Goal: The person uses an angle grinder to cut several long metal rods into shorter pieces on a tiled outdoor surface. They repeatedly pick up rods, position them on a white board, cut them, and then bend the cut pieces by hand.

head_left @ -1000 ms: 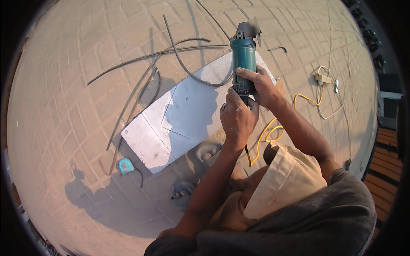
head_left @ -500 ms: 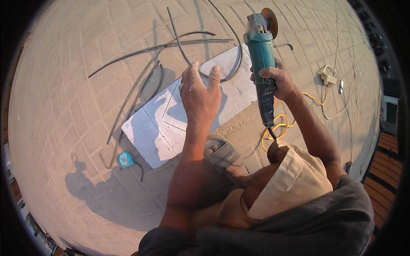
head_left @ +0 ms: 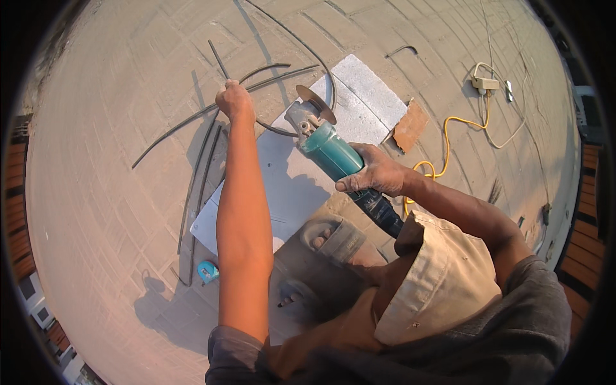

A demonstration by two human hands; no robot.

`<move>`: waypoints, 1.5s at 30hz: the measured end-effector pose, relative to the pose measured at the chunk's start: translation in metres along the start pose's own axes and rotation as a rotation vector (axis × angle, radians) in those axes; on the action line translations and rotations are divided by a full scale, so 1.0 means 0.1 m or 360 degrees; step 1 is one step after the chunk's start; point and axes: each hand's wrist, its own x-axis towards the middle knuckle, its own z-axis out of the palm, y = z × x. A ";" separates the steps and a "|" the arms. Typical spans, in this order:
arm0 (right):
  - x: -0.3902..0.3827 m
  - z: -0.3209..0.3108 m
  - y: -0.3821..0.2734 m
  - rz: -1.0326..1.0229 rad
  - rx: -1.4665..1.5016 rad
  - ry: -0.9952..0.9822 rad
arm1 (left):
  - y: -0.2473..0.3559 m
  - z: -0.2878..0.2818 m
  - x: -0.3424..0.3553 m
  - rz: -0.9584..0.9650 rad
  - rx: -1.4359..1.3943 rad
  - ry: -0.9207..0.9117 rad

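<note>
My right hand [head_left: 375, 172] is wrapped round the body of a green angle grinder [head_left: 333, 154]. Its thin cutting disc [head_left: 316, 104] is tilted over the white slab [head_left: 369, 96], close to a long bent dark rod [head_left: 321, 56]. At the far left, my left arm is stretched out, and my left hand [head_left: 235, 101] is closed round that rod near its free end, which pokes out past my fist. More dark rods [head_left: 173, 128] lie crossed on the paving beside my left hand. I cannot tell whether the disc touches the rod.
A turquoise tape measure [head_left: 207, 271] lies near the slab's near left corner. A brown flat piece [head_left: 410, 126] rests against the slab's right edge. The yellow cord [head_left: 447, 141] runs to a socket block [head_left: 485, 84] at the right. My sandalled foot [head_left: 330, 240] is beside the slab.
My left hand has reached forward and left and closed on the bent rod. The grinder has swung down and left, from upright to tilted over the slab.
</note>
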 end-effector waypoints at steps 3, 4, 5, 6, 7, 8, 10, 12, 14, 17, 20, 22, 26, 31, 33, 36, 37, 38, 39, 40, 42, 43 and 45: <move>0.04 0.11 0.03 0.0029 -0.0082 0.0053 | -0.14 -0.04 0.01 0.0221 0.0052 0.0074; 0.07 0.12 0.12 0.0057 -0.0066 0.0072 | -0.12 -0.02 -0.01 0.0237 0.0068 0.0082; 0.09 0.12 0.20 0.0086 -0.0054 0.0087 | -0.11 -0.01 -0.05 0.0253 0.0083 0.0096; 0.11 0.13 0.25 0.0071 -0.0047 0.0132 | -0.08 0.00 -0.09 0.0349 -0.0007 0.0064; 0.10 0.12 0.27 0.0057 -0.0058 0.0143 | -0.05 -0.01 -0.14 0.0388 0.0008 0.0088; 0.09 0.11 0.29 0.0043 -0.0071 0.0154 | -0.05 0.00 -0.20 0.0427 0.0022 0.0112; 0.12 0.10 0.25 0.0004 -0.0142 0.0144 | -0.03 -0.03 -0.16 0.0582 0.0017 0.0155; 0.15 0.05 0.19 -0.0021 -0.0245 0.0109 | 0.02 -0.05 -0.13 0.0794 -0.0008 0.0179; 0.18 -0.01 0.22 -0.0078 -0.0347 0.0120 | 0.04 -0.03 -0.17 0.0880 0.0042 0.0191; 0.20 -0.08 0.32 -0.0128 -0.0327 0.0121 | 0.16 0.00 -0.34 0.0980 0.0237 0.0166; 0.20 -0.12 0.41 -0.0111 -0.0249 0.0123 | 0.25 0.03 -0.48 0.1090 0.0359 0.0181; 0.21 -0.14 0.49 -0.0109 -0.0244 0.0143 | 0.29 0.05 -0.54 0.1129 0.0366 0.0174; 0.23 -0.13 0.55 -0.0162 -0.0272 0.0147 | 0.33 0.07 -0.61 0.1179 0.0341 0.0164; 0.23 -0.13 0.53 -0.0167 -0.0265 0.0120 | 0.34 0.05 -0.65 0.1187 0.0386 0.0185; 0.23 -0.14 0.53 -0.0182 -0.0249 0.0120 | 0.34 0.05 -0.64 0.1211 0.0403 0.0187; 0.21 -0.16 0.53 -0.0158 -0.0265 0.0091 | 0.33 0.07 -0.64 0.1273 0.0385 0.0195; 0.21 -0.16 0.51 -0.0154 -0.0284 0.0081 | 0.34 0.07 -0.63 0.1273 0.0388 0.0199; 0.21 -0.16 0.50 -0.0150 -0.0303 0.0071 | 0.35 0.07 -0.63 0.1272 0.0391 0.0203; 0.20 -0.16 0.50 -0.0146 -0.0322 0.0068 | 0.35 0.07 -0.63 0.1273 0.0390 0.0200; 0.20 -0.16 0.49 -0.0140 -0.0317 0.0061 | 0.35 0.08 -0.63 0.1284 0.0401 0.0200; 0.18 -0.17 0.49 -0.0123 -0.0309 0.0050 | 0.36 0.09 -0.62 0.1303 0.0421 0.0199; 0.17 -0.17 0.50 -0.0113 -0.0316 0.0058 | 0.36 0.10 -0.62 0.1304 0.0425 0.0191; 0.15 -0.17 0.51 -0.0096 -0.0329 0.0069 | 0.36 0.11 -0.61 0.1308 0.0436 0.0178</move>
